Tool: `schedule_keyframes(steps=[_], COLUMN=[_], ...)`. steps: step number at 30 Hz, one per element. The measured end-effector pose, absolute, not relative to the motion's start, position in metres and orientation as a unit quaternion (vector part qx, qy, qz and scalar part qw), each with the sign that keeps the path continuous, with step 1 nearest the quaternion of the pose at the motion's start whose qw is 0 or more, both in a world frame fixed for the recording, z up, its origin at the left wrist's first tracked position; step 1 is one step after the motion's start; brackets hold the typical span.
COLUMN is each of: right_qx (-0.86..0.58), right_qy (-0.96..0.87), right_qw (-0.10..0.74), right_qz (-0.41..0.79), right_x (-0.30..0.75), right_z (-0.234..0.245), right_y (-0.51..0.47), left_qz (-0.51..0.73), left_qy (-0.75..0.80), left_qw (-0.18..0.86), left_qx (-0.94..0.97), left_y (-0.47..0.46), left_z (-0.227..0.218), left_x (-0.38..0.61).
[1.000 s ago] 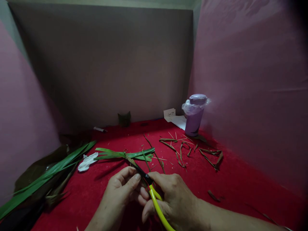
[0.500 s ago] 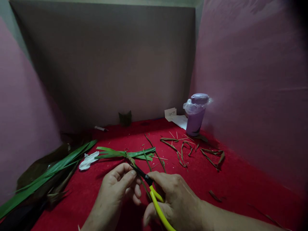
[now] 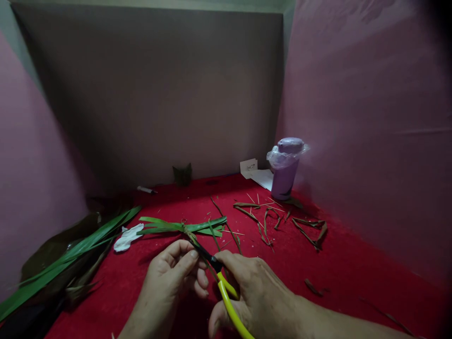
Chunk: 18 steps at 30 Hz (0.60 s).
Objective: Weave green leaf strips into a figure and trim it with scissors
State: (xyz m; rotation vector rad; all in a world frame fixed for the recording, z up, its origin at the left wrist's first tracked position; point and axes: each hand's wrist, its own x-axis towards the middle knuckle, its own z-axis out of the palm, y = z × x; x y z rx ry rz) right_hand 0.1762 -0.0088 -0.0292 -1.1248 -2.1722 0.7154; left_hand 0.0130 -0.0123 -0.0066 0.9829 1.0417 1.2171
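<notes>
My right hand [image 3: 254, 282] is closed on scissors [image 3: 231, 301] with yellow handles and black blades. The blades point away to the upper left, toward a knotted leaf piece [image 3: 187, 227] with green strips fanning out to both sides. At the blade tips, my left hand [image 3: 176, 268] pinches thumb and forefinger together on a thin brownish leaf strip below the knot. The pinch itself is partly hidden by the fingers. Another narrow strip runs down between the hands. Whether the blades touch the strip I cannot tell.
Long green leaves [image 3: 67, 256] lie at the left, near a crumpled white tissue [image 3: 127, 237]. Folded dried leaf strips [image 3: 310, 230] and thin sticks [image 3: 275, 207] lie at the right. A purple tumbler [image 3: 284, 174] stands by white paper [image 3: 262, 178] on the red cloth [image 3: 282, 301].
The whole view has shifted slightly, so things sit a little farther left. Both hands, the scissors and the leaf piece hold nearly the same positions.
</notes>
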Motion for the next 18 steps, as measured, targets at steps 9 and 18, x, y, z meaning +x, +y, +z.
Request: schedule_keyframes(steps=[9, 18], right_qx=[-0.432, -0.399], right_qy=[-0.818, -0.828], right_qw=[0.298, 0.321], right_qz=[0.234, 0.228], right_x=[0.1751, 0.1743], right_z=[-0.0316, -0.0343], right_y=[-0.0046, -0.0028], left_qz=[0.514, 0.521], left_qy=[0.429, 0.418], left_qw=[0.610, 0.631], left_qx=[0.425, 0.396], left_y=[-0.0114, -0.0125], left_z=[-0.0140, -0.0097], left_x=[0.0131, 0.0186])
